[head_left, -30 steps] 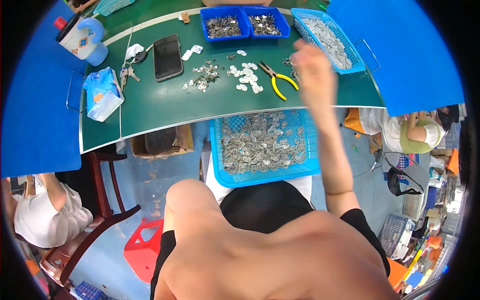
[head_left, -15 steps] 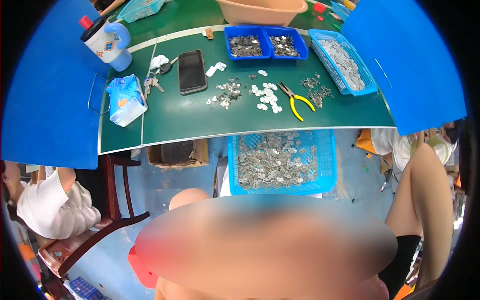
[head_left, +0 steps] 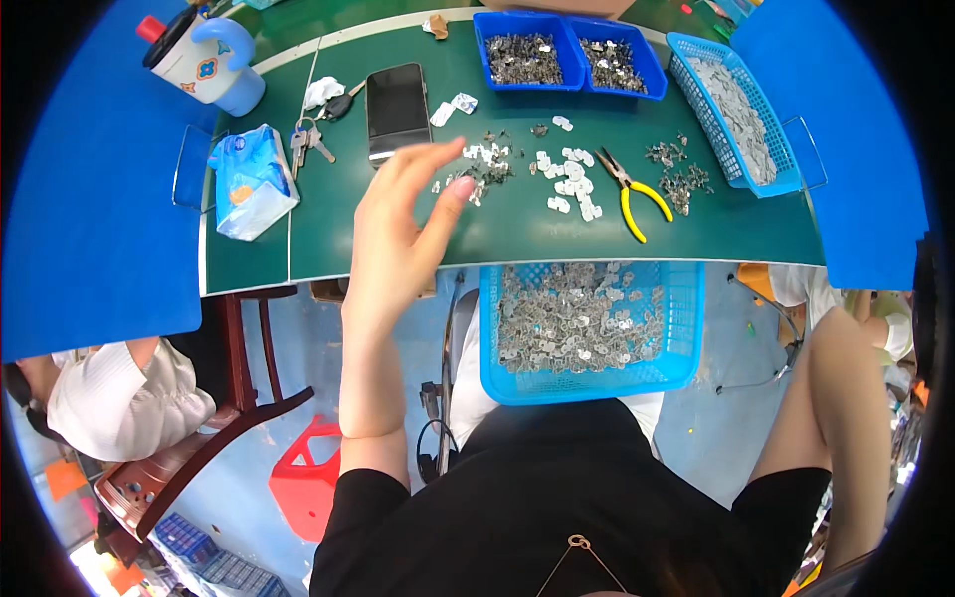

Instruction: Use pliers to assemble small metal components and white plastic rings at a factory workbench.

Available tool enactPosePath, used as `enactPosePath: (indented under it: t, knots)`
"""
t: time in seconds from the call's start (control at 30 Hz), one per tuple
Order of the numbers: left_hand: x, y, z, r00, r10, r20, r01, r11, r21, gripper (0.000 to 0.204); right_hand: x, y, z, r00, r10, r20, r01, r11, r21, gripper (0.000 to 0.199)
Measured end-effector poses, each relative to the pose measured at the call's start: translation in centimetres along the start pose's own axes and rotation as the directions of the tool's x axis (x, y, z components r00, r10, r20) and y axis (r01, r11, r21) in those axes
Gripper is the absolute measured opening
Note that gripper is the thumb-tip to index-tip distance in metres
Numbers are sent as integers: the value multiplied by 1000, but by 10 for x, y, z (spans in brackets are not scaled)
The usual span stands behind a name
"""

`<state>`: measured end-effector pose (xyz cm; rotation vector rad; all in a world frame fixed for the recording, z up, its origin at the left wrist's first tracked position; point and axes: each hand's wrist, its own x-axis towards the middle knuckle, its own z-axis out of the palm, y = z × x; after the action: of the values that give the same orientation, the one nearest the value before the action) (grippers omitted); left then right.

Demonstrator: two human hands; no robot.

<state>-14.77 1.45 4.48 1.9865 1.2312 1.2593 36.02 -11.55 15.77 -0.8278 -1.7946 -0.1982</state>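
- over a green table [head_left: 320,231], a person's left hand [head_left: 403,214] reaches out, its fingers [head_left: 458,188] released, with thumb and forefinger parted; clock directions run from this hand.
- at two o'clock, close to the fingertips, small metal parts [head_left: 489,171] lie in a loose heap; whether skin meets metal cannot be told.
- at twelve o'clock, a dark phone [head_left: 396,104], its near end partly behind the hand.
- toward three o'clock, flat white pieces [head_left: 572,186], then yellow-handled pliers [head_left: 625,183] with handles spread.
- at one and two o'clock, a pair of joined blue bins [head_left: 582,52] filled with small metal bits.
- at four o'clock, below the table edge, a light-blue basket [head_left: 597,386] of metal pieces.
- near four o'clock, farther out, a bent right arm [head_left: 841,408]; its hand is out of frame, so its grip cannot be told.
- at ten o'clock, keys [head_left: 313,141] and a mug [head_left: 204,65].
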Motion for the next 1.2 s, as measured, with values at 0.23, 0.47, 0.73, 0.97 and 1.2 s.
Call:
enactPosePath:
  t: [0.23,0.47,0.73,0.97,1.2]
  knots:
    - [18,-52,56,991,123,47,-132,908,397,17,24,-68,235,957,291,-14,-291,952,-94,21]
    - [83,-52,97,914,297,277,-395,808,438,7,-71,-16,299,756,577,309,-334,746,-576,41]
    - [101,-63,111,902,32,431,-182,932,312,19,-76,-3,295,749,581,318,-306,729,-612,44]
    - [101,-68,100,894,5,448,-100,977,187,24,-63,3,291,819,528,225,-374,787,-490,35]
    - [99,-64,94,902,-126,414,105,992,72,22,-57,5,275,536,819,204,-833,475,285,29]
